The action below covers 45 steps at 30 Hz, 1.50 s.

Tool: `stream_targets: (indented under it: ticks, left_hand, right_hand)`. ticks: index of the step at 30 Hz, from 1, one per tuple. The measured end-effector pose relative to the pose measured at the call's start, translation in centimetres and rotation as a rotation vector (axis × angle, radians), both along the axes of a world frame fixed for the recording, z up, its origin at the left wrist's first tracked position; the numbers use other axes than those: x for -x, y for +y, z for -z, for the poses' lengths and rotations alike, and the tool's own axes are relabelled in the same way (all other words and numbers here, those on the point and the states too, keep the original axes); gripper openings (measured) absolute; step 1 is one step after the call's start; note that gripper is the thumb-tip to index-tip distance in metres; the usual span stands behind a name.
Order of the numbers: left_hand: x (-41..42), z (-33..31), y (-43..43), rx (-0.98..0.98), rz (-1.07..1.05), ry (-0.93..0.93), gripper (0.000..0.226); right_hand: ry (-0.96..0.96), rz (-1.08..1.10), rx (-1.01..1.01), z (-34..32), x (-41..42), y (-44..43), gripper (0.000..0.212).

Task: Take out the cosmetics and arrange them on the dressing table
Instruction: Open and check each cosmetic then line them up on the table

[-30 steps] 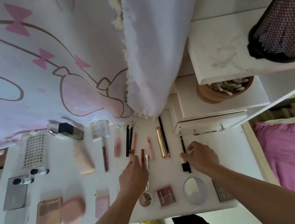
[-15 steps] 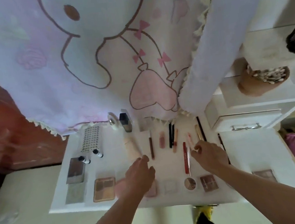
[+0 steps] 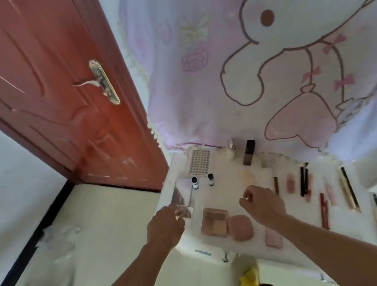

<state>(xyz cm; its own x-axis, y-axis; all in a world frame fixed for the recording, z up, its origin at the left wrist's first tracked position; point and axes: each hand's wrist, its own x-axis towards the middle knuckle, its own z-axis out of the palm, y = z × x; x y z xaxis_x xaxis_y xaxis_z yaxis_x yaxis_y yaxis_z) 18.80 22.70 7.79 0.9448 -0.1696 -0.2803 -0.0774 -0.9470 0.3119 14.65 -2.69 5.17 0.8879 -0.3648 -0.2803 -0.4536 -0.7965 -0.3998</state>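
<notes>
Cosmetics lie in rows on the white dressing table. My left hand is at the table's left edge, its curled fingers round the near corner of a small grey palette. A larger grey compact lies just behind it. My right hand hovers over the table with fingers curled and nothing visible in it, in front of a beige tube. Between my hands lie a brown eyeshadow palette and a pink oval case.
Two small bottles, a sticker sheet and a dark bottle stand at the back. Lip pencils and a gold tube lie to the right. A printed cloth hangs behind; a red door is left.
My view has swung left toward the door. Both hands have moved left along the table, the left from its middle to the grey palette at the left edge, the right away from the pencils.
</notes>
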Motion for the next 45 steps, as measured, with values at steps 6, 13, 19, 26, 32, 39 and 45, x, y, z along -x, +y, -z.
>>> stream_targets:
  ticks: [6,13,19,26,32,39,45]
  left_hand:
    - [-3.4,0.8,4.0,0.009,-0.083,0.054,0.030]
    - [-11.8,2.4,5.0,0.047,-0.114,0.127,0.029]
    - [-18.3,4.2,3.7,0.233,-0.179,0.279,0.017]
    - [-25.0,7.3,1.3,0.386,-0.152,0.480,0.012]
    - [-28.4,10.6,-1.9,0.469,-0.126,0.683,0.022]
    - [-29.1,11.8,-5.0,0.530,-0.222,0.832,0.023]
    - [-29.8,11.5,-5.1,0.584,-0.307,0.876,0.017]
  right_hand:
    - [-0.036,-0.039,0.001,-0.2,-6.7,3.4,0.023]
    - [-0.020,0.022,-0.030,0.6,-15.2,4.9,0.022]
    - [0.079,0.110,-0.062,1.4,-19.4,4.6,0.033]
    - [0.219,0.224,-0.111,3.5,-22.9,4.5,0.031]
    - [0.304,0.387,-0.181,6.4,-24.9,4.6,0.037]
    - [0.361,0.666,-0.406,9.2,-26.1,3.7,0.030]
    - [0.296,0.792,-0.616,9.8,-26.6,3.4,0.035]
